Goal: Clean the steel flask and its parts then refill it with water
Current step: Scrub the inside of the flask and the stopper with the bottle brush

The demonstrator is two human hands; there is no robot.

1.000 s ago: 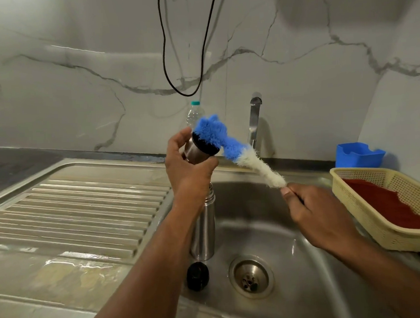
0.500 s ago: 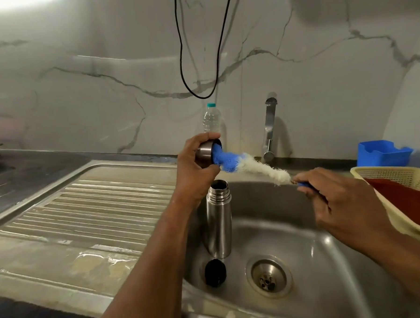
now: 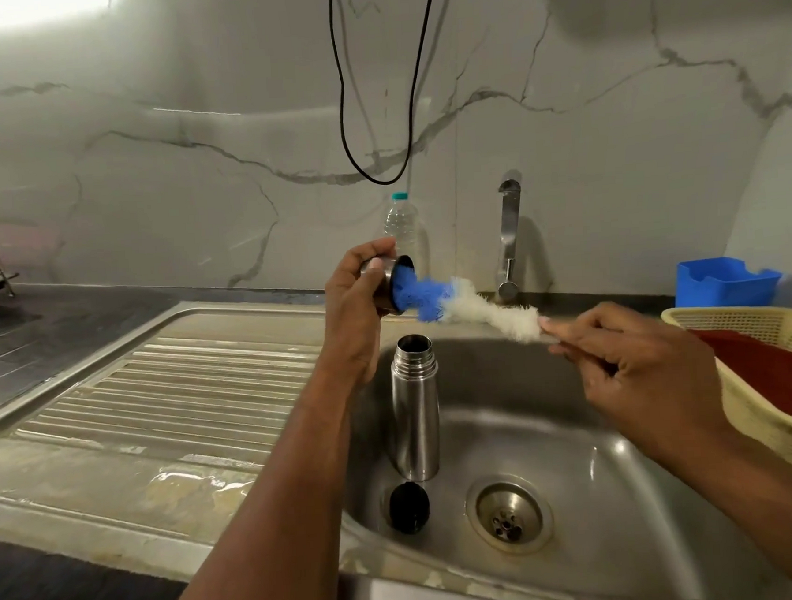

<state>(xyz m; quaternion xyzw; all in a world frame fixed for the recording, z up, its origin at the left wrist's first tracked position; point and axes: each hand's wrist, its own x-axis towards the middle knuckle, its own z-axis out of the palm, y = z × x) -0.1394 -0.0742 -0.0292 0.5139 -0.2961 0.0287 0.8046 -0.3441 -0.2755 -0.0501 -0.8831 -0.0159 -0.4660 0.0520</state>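
Note:
The open steel flask stands upright in the sink basin. Its black stopper lies on the basin floor just in front of it. My left hand holds the steel cup lid above the flask, its mouth turned to the right. My right hand grips the handle of a bottle brush with blue and white bristles. The blue tip of the brush is pushed inside the cup lid.
The tap is on the wall behind the sink, with a plastic water bottle to its left. A yellow basket with a red cloth and a blue tub sit at the right. The ribbed drainboard lies left.
The brush's blue tip, outside the cup lid a second ago, has been pushed into it. My left hand has turned the lid's mouth toward the right.

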